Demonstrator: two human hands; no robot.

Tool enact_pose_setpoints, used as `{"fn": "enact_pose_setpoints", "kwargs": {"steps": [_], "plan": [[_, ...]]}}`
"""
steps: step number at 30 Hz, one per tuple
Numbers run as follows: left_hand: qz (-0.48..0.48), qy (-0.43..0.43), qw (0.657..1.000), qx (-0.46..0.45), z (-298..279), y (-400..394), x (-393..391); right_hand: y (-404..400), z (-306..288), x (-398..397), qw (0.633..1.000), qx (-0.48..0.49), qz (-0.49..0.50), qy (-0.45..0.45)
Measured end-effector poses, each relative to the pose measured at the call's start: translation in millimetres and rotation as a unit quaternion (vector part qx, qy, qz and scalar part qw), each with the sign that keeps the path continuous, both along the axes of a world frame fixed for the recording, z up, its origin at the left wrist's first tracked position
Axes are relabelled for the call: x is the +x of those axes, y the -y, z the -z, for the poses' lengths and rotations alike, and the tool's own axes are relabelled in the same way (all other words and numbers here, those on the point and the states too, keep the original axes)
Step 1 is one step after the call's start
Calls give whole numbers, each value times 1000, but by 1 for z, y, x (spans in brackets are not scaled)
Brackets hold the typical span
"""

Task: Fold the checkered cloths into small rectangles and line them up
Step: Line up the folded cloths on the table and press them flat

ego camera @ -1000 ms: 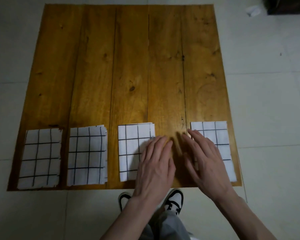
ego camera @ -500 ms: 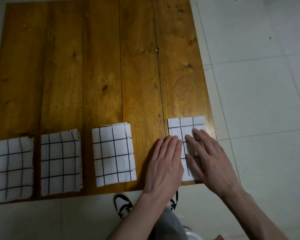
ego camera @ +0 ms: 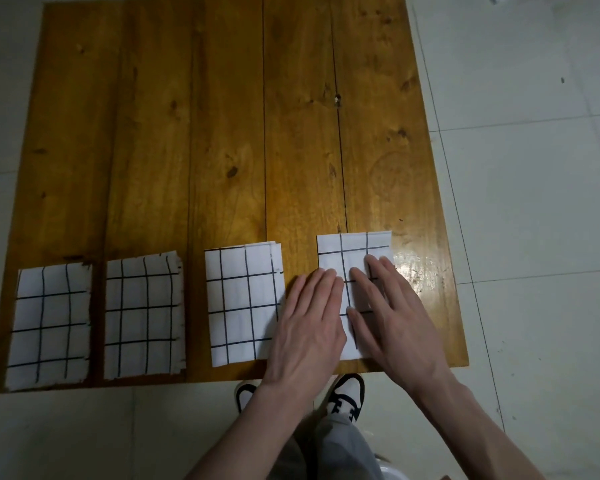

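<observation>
Several folded white cloths with black check lines lie in a row along the near edge of the wooden table [ego camera: 229, 116]. From the left: a first cloth [ego camera: 49, 323], a second cloth [ego camera: 142, 317], a third cloth [ego camera: 243, 303] and a rightmost cloth [ego camera: 354, 254]. My left hand [ego camera: 309, 323] lies flat with straight fingers, its fingertips on the rightmost cloth's left edge. My right hand [ego camera: 392, 310] presses flat on that same cloth, covering its lower right part.
The table's near edge runs just below the cloths, and its right edge [ego camera: 458, 306] is close to the rightmost cloth. Pale floor tiles [ego camera: 534, 202] surround the table. My black-and-white shoes [ego camera: 347, 393] show below the near edge.
My left hand has left the third cloth and moved right to the rightmost cloth. That cloth, under both hands, now lies further in from the table's right edge. The camera view shifted.
</observation>
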State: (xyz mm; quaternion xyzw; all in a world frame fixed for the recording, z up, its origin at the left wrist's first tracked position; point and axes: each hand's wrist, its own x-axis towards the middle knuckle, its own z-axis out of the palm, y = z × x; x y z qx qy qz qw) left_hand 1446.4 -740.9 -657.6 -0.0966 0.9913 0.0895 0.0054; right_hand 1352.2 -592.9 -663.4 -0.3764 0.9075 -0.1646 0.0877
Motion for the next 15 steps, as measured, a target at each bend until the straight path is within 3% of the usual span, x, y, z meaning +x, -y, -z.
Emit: {"fn": "enact_pose_setpoints", "kwargs": {"steps": [15], "plan": [[-10, 4, 1000, -2, -3, 6, 13, 4, 0, 5, 1000, 8, -25, -12]]}}
